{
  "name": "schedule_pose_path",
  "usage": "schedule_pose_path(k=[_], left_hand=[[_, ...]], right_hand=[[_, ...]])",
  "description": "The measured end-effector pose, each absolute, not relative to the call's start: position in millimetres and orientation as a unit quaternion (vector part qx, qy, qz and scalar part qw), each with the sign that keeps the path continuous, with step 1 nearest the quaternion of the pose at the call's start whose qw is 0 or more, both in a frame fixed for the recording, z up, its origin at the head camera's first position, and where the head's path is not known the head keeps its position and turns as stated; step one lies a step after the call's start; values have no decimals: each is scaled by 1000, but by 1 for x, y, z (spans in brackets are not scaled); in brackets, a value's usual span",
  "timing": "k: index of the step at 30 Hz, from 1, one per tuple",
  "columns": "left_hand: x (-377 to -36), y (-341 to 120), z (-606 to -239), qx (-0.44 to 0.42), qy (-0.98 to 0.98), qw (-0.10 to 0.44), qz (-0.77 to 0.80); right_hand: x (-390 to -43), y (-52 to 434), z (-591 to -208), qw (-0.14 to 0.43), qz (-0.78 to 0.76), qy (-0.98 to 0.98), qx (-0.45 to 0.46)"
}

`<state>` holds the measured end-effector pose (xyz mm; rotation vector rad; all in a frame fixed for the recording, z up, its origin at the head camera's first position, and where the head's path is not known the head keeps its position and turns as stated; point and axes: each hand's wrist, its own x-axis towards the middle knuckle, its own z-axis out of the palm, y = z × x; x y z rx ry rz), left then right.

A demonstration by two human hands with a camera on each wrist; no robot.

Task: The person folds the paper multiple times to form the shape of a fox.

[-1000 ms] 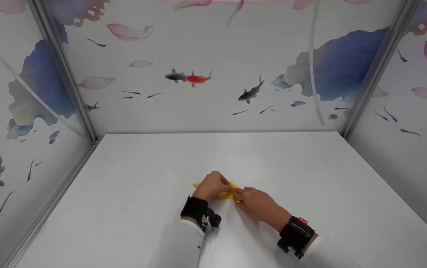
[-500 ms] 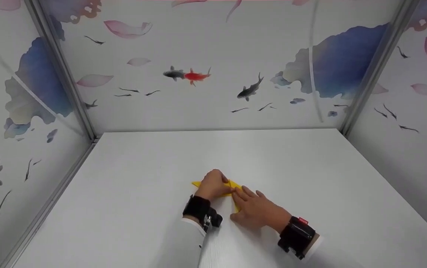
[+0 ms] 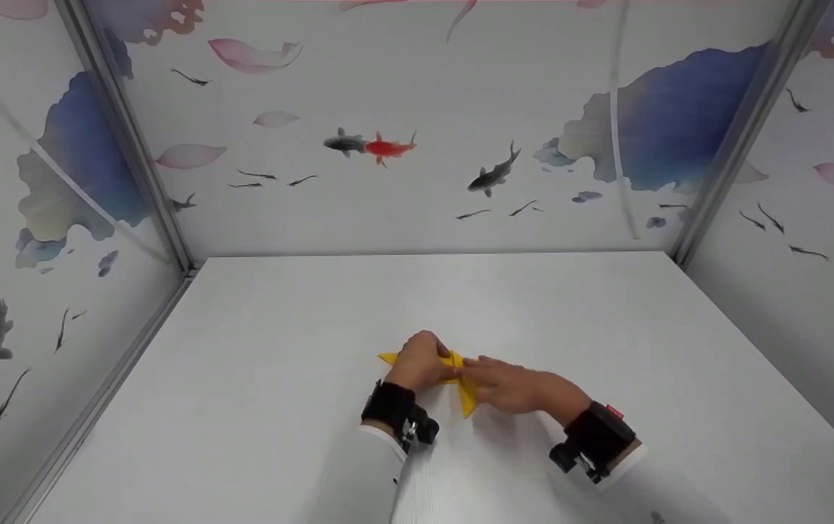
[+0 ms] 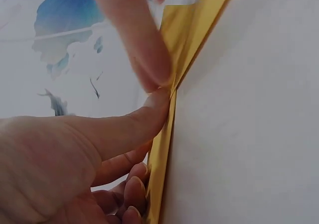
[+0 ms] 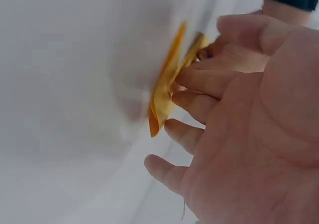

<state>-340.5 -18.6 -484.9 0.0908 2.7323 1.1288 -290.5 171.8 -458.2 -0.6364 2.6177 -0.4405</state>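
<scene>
A folded strip of yellow paper (image 3: 467, 402) is between the two hands over the middle of the table. My left hand (image 3: 417, 364) pinches it, thumb on the near face and fingers curled behind, as the left wrist view shows along the paper's long folded edge (image 4: 162, 169). One pointed end sticks out past the left hand; the other end angles down toward me. My right hand (image 3: 513, 387) has its fingers extended, their tips against the paper near the left thumb. In the right wrist view its palm (image 5: 239, 134) faces the camera, and the paper (image 5: 162, 97) shows beyond the fingertips.
A white table (image 3: 279, 313) lies under the hands. White panels painted with fish, petals and blue leaves enclose it at the back (image 3: 417, 218) and both sides, with metal posts (image 3: 126, 138) at the corners. Each wrist wears a black strap with a camera (image 3: 421, 426).
The right hand has gone from pinching the paper to flat spread fingers, then lifted and turned at the wrist, uncovering the downward end. The left hand keeps its pinch in place.
</scene>
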Motion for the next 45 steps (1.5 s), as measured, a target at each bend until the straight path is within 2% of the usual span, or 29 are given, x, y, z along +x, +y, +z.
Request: schedule_pose_path(k=[6,15,22,26,31,38,45], left_hand=[[-337,-19,-487,35,923,92,373],[-341,-20,-487,57,917,89,385],[-351,-17,-500,67,927,67,364],[-342,-18,-491,62,917,84,386],[-341,-21,-490,59,920,74,380],[-340,-18,-491,54,920,84,379],[-341,-17,-491,41,923,75,374]], right_hand=[[-309,167,-466,178,-142,955,-190],[-302,158,-469,160,-96,967,-175],[-299,160,-473,160,-106,965,-178],[-314,160,-472,146,-161,964,-151],[-344,151,-470,106,-264,956,-72],[-364,146,-471,113,-299,947,2],[-372,146,-472,113,-330,937,20]])
